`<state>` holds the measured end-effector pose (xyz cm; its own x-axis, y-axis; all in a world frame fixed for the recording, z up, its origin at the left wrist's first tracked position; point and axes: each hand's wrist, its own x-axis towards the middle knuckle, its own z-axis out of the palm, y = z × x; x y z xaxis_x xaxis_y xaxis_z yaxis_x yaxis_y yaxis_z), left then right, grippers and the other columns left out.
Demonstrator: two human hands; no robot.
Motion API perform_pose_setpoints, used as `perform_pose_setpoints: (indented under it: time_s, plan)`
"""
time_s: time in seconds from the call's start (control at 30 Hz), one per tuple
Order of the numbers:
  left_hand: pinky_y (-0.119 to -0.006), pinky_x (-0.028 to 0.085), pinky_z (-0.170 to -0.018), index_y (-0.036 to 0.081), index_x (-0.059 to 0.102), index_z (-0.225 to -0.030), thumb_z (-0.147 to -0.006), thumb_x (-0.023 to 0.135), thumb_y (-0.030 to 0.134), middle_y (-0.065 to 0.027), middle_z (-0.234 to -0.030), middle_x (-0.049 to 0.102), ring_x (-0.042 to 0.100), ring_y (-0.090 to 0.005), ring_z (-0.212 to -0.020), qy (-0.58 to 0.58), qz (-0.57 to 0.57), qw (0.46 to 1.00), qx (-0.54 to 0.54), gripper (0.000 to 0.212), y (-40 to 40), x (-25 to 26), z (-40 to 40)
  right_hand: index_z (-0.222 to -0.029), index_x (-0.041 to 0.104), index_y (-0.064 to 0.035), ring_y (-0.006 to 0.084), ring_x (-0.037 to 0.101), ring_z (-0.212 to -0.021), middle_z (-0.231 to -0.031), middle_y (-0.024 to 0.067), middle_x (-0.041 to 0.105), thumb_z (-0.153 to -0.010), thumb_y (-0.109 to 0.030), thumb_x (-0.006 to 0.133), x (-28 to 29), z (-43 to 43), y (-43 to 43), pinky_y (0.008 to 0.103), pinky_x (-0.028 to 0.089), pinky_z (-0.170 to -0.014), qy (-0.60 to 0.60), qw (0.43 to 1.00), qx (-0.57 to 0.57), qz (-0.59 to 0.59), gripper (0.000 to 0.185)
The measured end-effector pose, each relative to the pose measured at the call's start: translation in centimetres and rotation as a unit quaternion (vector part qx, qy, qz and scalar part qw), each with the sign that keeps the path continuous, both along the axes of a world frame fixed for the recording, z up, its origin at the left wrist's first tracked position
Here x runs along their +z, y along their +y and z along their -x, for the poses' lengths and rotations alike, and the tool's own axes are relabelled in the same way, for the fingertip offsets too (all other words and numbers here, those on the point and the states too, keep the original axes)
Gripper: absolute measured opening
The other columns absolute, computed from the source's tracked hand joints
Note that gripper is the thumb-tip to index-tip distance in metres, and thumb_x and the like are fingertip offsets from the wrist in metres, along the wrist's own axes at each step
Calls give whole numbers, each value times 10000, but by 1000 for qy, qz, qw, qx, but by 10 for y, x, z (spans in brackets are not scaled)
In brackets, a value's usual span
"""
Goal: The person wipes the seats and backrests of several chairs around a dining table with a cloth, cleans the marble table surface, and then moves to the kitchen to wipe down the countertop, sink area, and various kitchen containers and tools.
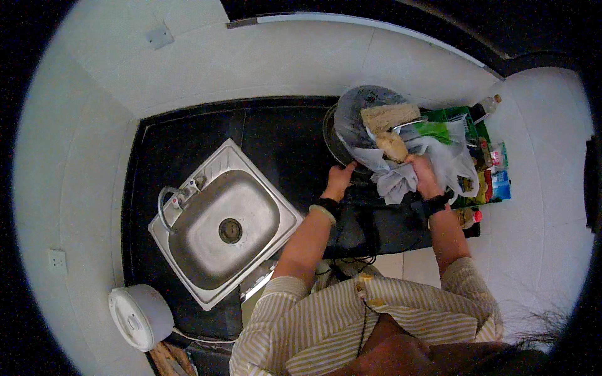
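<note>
My left hand (340,181) is at the lower edge of a dark round pan (330,136) on the black counter; its fingers are partly hidden there. A large transparent lid or plastic cover (350,117) lies over the pan. My right hand (422,170) is closed on a white plastic bag (396,183), whose crumpled part hangs below the fingers. Beside that hand lies a tan, rounded item (392,146), too blurred to name. Above it are a beige, rough-textured block (388,117) and a metal utensil (408,124).
A steel sink (265,197) with a curved faucet (162,207) is at left. A green basket (444,113) of packets stands at right, near bottles (488,107). A white rice cooker (141,315) sits lower left. Tiled walls border the counter.
</note>
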<state>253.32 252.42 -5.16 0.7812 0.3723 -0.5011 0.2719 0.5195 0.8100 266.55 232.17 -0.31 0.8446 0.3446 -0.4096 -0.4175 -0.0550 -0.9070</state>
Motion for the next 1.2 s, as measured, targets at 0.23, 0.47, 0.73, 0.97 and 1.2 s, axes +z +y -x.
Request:
perform_pose_setpoints:
  time_s: [0.23, 0.47, 0.73, 0.97, 1.2]
  plan:
    - [-273, 512, -709, -37, 580, -1073, -873, 644, 199, -89, -941, 632, 623, -168, -804, -97, 61, 993, 23, 315, 4, -56, 57, -992, 628, 14, 205, 608, -815, -947, 85, 638, -725, -138, 602, -45, -2, 41, 326, 497, -725, 1, 999, 30, 14, 308]
    - [-296, 535, -735, -33, 575, -1076, -891, 611, 177, -119, -972, 645, 641, -198, -842, 13, 25, 999, -16, 282, 17, -50, 200, -1061, 581, 72, 200, 618, -808, -973, 107, 629, -781, -263, 653, -87, -38, 17, 312, 504, -695, -87, 989, 88, 86, 443]
    - [-310, 542, -729, -9, 607, -1018, -897, 614, 223, -118, -937, 653, 644, -198, -812, 35, 36, 985, 163, 262, 28, -45, 300, -934, 637, 63, 173, 589, -761, -864, 108, 638, -730, -375, 758, 1, 1, 35, 315, 470, -616, -147, 951, 148, 227, 498]
    - [-303, 538, -743, -5, 601, -1016, -880, 636, 246, -112, -916, 652, 633, -183, -772, 14, 4, 985, 173, 287, 24, -28, 289, -865, 689, 24, 168, 599, -849, -870, 85, 663, -770, -287, 728, 25, -4, -10, 272, 458, -775, -155, 945, 194, 215, 327]
    - [-292, 522, -705, -9, 606, -1029, -888, 619, 209, -115, -922, 661, 642, -195, -782, 39, -14, 976, 214, 260, 10, -37, 320, -1105, 632, 17, 176, 602, -962, -1059, 74, 646, -814, -148, 651, 26, 41, -71, 276, 449, -885, -87, 990, 107, -28, 336]
